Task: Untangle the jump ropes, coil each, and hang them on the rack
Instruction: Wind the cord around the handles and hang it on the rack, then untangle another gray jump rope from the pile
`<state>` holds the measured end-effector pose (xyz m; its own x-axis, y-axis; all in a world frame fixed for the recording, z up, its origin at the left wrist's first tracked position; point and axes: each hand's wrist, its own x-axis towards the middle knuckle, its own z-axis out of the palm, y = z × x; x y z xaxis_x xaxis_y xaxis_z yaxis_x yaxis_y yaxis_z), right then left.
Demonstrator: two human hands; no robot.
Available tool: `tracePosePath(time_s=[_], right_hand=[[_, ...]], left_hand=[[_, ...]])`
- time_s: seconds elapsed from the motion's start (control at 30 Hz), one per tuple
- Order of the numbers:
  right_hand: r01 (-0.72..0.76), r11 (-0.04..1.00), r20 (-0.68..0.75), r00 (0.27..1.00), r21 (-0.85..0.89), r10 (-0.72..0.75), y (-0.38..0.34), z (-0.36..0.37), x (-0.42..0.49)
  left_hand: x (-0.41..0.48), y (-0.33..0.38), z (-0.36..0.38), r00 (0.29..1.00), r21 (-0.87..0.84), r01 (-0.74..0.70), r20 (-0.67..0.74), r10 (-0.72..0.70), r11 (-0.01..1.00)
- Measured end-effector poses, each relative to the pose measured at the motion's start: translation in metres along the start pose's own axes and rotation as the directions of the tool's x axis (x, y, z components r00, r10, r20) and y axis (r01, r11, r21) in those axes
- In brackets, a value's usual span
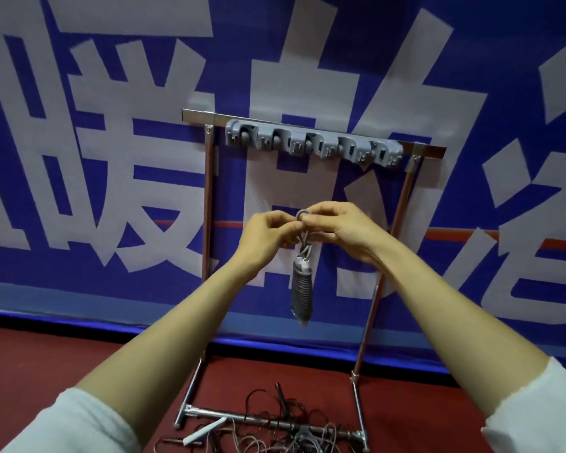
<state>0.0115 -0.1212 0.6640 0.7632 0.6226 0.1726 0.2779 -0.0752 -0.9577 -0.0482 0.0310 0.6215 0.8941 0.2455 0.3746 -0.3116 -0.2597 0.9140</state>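
Observation:
Both my hands are raised in front of the rack, below its grey hook bar (314, 143). Between them hangs a grey jump rope (302, 286), wound tightly round its handles into a bundle. My left hand (268, 237) pinches the cord just above the bundle. My right hand (343, 230) pinches a small loop of the same cord at the top. A tangle of dark and pale ropes (275, 433) lies on the floor over the rack's base bar, with a white handle (205, 434) at its left.
The metal rack frame (208, 204) stands against a blue banner wall with large white characters. Its feet and base bar (242, 418) rest on a red floor. No rope hangs on any of the hooks.

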Motion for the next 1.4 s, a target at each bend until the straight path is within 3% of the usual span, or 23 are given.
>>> tracePosePath(time_s=[0.07,0.17,0.27,0.37,0.47,0.63,0.83,1.1,1.27,1.4], right_hand=[[0.023,0.999,-0.016,1.000,0.027,-0.022,0.002,-0.001,0.028],[0.081,0.996,-0.171,0.981,-0.045,-0.088,0.005,0.002,0.079],[0.204,0.947,-0.235,0.936,-0.248,-0.263,0.005,0.011,0.130],[0.267,0.791,-0.212,0.872,-0.551,-0.442,0.001,0.027,0.172],[0.309,0.759,-0.218,0.835,-0.573,-0.504,-0.009,0.041,0.204],[0.352,0.791,-0.131,0.872,-0.501,-0.471,-0.019,0.062,0.244],[0.300,0.807,-0.079,0.917,-0.509,-0.390,-0.017,0.073,0.267],[0.221,0.954,-0.091,0.966,-0.201,-0.242,0.008,0.075,0.278],[0.177,0.956,-0.064,0.978,-0.232,-0.197,0.015,0.068,0.258],[0.110,0.962,-0.084,0.987,-0.248,-0.134,0.033,0.049,0.219]], left_hand=[[0.029,-0.003,-0.009,0.998,-0.044,0.039,-0.039,-0.041,0.998],[0.073,-0.008,-0.026,0.992,-0.083,0.081,-0.089,-0.088,0.993],[0.115,-0.012,-0.047,0.986,-0.087,0.089,-0.134,-0.100,0.992],[0.151,-0.016,-0.066,0.977,-0.023,0.041,-0.206,-0.045,0.999],[0.180,-0.017,-0.083,0.951,0.034,-0.009,-0.307,0.019,0.999],[0.210,-0.018,-0.106,0.903,-0.089,-0.023,-0.428,-0.018,0.996],[0.225,-0.028,-0.118,0.864,-0.158,-0.007,-0.498,-0.074,0.987],[0.220,-0.047,-0.118,0.901,-0.242,0.053,-0.407,-0.151,0.969],[0.212,-0.060,-0.121,0.893,-0.164,0.065,-0.431,-0.131,0.984],[0.182,-0.079,-0.113,0.831,-0.175,0.184,-0.498,-0.248,0.967]])
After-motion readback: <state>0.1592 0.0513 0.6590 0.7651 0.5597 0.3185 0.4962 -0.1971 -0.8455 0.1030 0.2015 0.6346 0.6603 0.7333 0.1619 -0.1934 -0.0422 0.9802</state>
